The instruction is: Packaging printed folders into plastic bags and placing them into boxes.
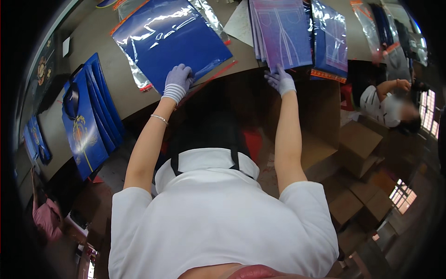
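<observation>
My left hand [178,83], in a pale purple knit glove with a striped cuff, is closed on the near edge of a flat blue bag [169,39]. Shiny clear plastic with an orange-red strip shows around that bag. At the near left corner of a stack of purple-blue bags printed like denim [285,35] is my right hand [281,81], also gloved. Its fingers are apart and reach the stack's lower edge; I cannot see a grip there. Another denim-print bag in clear plastic [329,39] lies just right of the stack.
Several blue bags with dark handles [86,118] stand at the table's left edge. More clear sleeves [367,25] lie at the far right. Cardboard boxes [360,139] sit on the floor to the right. One person [385,104] is at the right, another in pink [46,218] at lower left.
</observation>
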Demonstrator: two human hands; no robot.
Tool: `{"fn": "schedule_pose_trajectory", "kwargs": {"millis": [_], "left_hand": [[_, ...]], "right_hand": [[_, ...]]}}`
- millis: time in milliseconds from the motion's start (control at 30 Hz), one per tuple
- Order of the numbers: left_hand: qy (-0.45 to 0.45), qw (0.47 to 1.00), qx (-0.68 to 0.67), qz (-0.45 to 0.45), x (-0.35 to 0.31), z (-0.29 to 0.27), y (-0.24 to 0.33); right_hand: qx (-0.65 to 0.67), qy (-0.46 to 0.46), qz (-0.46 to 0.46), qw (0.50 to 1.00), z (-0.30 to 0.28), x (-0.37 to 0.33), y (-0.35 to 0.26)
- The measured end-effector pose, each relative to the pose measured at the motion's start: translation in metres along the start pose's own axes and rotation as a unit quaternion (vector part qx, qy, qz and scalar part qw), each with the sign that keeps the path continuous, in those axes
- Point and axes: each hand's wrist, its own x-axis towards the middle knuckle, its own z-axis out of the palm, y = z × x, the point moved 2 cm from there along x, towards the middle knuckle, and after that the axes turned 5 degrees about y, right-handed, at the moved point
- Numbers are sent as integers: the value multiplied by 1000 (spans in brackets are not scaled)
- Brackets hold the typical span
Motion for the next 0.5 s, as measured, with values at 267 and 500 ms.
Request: {"fn": "schedule_pose_trajectory", "kwargs": {"millis": [267, 500], "left_hand": [[18, 906, -402, -131, 13, -4, -27], [104, 853, -489, -148, 29, -41, 32]], "right_hand": [[-106, 117, -402, 902, -28, -187, 53], [-343, 47, -368, 863, 45, -257, 138]]}}
